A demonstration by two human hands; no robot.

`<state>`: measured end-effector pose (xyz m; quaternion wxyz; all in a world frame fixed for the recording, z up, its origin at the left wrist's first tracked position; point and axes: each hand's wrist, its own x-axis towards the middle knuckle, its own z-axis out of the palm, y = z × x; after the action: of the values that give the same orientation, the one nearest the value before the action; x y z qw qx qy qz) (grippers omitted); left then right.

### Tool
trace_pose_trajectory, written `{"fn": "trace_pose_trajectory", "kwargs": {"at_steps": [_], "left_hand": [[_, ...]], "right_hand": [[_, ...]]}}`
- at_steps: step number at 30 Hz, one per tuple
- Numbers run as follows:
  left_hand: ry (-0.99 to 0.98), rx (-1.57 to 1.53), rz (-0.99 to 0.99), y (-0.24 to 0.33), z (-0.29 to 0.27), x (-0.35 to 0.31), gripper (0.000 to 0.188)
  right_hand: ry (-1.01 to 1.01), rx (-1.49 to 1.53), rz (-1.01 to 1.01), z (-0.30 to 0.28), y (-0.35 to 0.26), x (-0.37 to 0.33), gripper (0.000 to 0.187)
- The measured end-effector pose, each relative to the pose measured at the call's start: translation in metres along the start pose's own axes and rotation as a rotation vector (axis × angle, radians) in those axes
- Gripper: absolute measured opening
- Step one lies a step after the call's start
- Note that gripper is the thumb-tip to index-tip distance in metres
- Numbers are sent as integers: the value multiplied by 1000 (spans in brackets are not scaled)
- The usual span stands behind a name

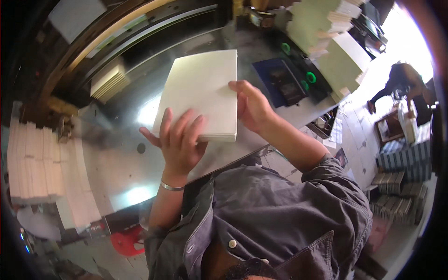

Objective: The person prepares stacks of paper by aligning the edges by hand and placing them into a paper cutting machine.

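Observation:
A thick white block of paper sheets (203, 88), squared like a book without a cover, is between my hands over the metal worktable (119, 170). My left hand (179, 147) is at its near left corner. Several of its fingers lie spread on the top sheet, the little finger sticks out past the left edge, and the thumb is mostly hidden at the near edge. On the right side, my right hand (254, 105) grips the block with the thumb over the top edge; its other fingers are largely hidden behind the side.
Paper stacks (35, 161) stand at the left, and a small stack (109, 83) lies by the machine's dark slot. Right of the block are a dark blue booklet (280, 81) and green rings (311, 77). Tall paper piles (315, 28) rise behind. Another person (405, 81) bends at far right.

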<state>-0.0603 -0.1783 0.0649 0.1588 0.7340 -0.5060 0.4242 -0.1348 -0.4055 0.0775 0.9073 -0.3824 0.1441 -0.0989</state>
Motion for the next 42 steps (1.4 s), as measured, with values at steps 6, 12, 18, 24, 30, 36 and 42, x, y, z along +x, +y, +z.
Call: {"fn": "trace_pose_trajectory", "kwargs": {"at_steps": [6,12,18,24,30,36,42], "left_hand": [[119,-694,-686,-28,-34,-52,78],[286,-1220,-1035,-26,-39,-105,87],[118,-1110,-1032,-28,-25,-150,84],[204,-916,-997,-21,-36,-137,81],[131,-144,-216,-75,-79,-56,52],[60,-82,83,-55,-71,-69,33],[2,-378,-379,-20,-81,-85,78]], "right_hand": [[-22,-277,-103,35,47,-3,77],[-270,-614,-478,-27,77,41,96],[-235,-588,-518,-23,105,29,92],[-422,-671,-661,6,91,31,76],[-69,-104,83,50,79,15,80],[-178,-18,189,91,56,18,64],[-629,-1086,-551,115,1,27,83]]}}
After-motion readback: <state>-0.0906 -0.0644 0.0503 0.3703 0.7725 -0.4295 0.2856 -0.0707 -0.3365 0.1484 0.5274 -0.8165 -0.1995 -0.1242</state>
